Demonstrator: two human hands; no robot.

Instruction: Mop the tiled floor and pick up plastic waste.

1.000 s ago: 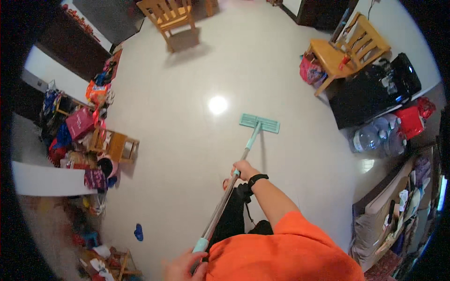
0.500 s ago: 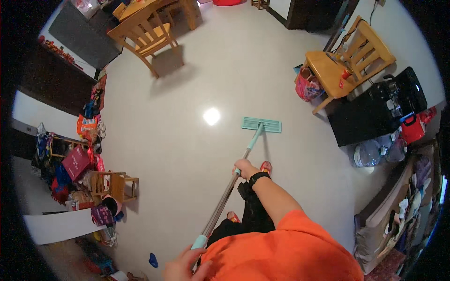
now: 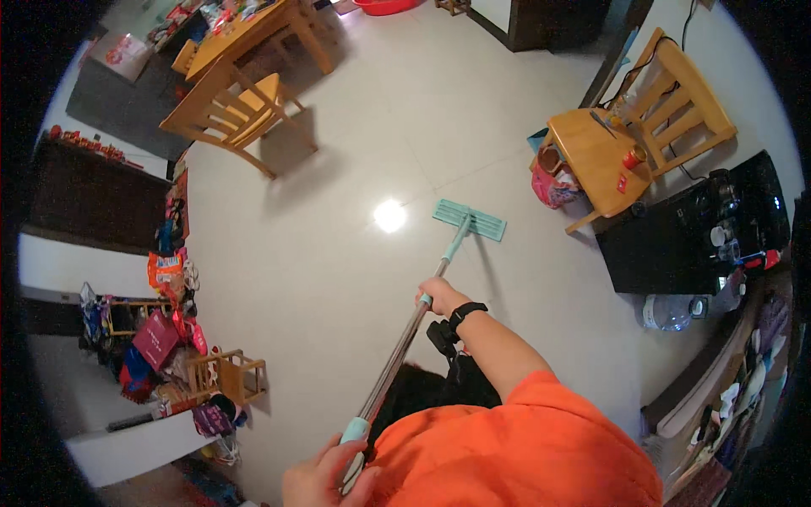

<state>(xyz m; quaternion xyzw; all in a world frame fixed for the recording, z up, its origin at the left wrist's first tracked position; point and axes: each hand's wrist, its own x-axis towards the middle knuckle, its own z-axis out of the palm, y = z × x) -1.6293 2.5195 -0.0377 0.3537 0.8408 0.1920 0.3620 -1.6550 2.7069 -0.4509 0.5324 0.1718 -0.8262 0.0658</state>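
A flat mop with a pale green rectangular head (image 3: pixel 483 223) lies on the shiny light floor ahead of me. Its metal pole (image 3: pixel 394 365) slants back from the head toward my lower left. My right hand (image 3: pixel 439 297), with a black band at the wrist, is wrapped round the middle of the pole by a green collar. Down at the lower edge, my left hand (image 3: pixel 328 473) grips the green upper end (image 3: pixel 356 430) of the handle; part of that hand is cut off by the frame.
A wooden chair (image 3: pixel 604 156) with small items on its seat stands at the right, beside a black cabinet (image 3: pixel 667 241). Another wooden chair (image 3: pixel 245 110) is by the table at far left. Bags and a small wooden stool (image 3: pixel 226 376) line the left side. Water bottles (image 3: pixel 667 312) stand at right.
The mop head has turned slightly, its right end now nearer me. Both hands keep their hold on the pole. My view has shifted and rotated, and my feet have gone from clear sight.
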